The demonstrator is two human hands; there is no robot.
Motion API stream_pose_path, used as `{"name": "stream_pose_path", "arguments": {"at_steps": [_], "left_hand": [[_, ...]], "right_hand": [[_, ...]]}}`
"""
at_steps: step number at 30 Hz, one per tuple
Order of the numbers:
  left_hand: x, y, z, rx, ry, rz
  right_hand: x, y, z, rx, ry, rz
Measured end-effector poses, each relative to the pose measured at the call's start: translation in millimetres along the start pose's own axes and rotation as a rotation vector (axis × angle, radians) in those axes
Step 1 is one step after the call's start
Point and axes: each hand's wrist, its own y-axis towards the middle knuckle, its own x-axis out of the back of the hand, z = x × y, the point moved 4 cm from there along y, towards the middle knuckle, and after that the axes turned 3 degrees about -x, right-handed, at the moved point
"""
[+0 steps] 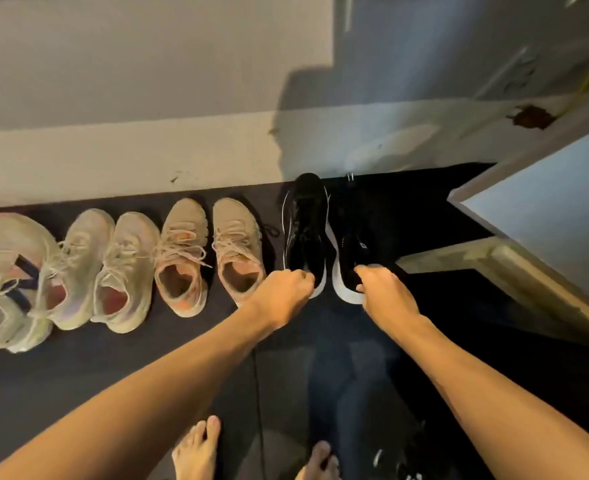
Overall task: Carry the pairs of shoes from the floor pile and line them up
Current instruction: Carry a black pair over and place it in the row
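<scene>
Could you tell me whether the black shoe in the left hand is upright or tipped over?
Upright: the black shoe shows its top and laces, toe toward the wall, heel gripped by the left hand.

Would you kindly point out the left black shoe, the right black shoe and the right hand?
left black shoe [305, 223], head view, on its upper.
right black shoe [353, 244], head view, on its upper.
right hand [385, 289], head view, back of hand.

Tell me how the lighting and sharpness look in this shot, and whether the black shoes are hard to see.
Head view: light falls unevenly, with a hard shadow across the wall. The black shoes sit in the dim right part and the right one nearly melts into the dark floor. The pale shoes at left are brightly lit. The upper right corner is motion-blurred, and wide-angle distortion bends the baseboard.
</scene>
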Motion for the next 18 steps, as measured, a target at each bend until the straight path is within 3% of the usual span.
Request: {"name": "stream_pose_path", "arguments": {"at_steps": [4, 7, 11, 13, 18], "left_hand": [[-31, 18, 12, 0.076, 0.015, 0.045], [-51, 16, 11, 0.140, -0.037, 0.133], [-41, 7, 17, 0.195, -0.168, 0.163], [-10, 3, 24, 0.213, -0.239, 0.101], [138, -22, 28, 0.196, -0.574, -0.274]], "right_hand": [[-36, 29, -9, -0.055, 0.027, 0.056], [-59, 34, -8, 0.020, 0.040, 0.174], [-49, 26, -9, -0.002, 0.187, 0.236], [-21, 21, -5, -0.025, 0.286, 0.156], [93, -18, 38, 0.049, 0.517, -0.045]]}}
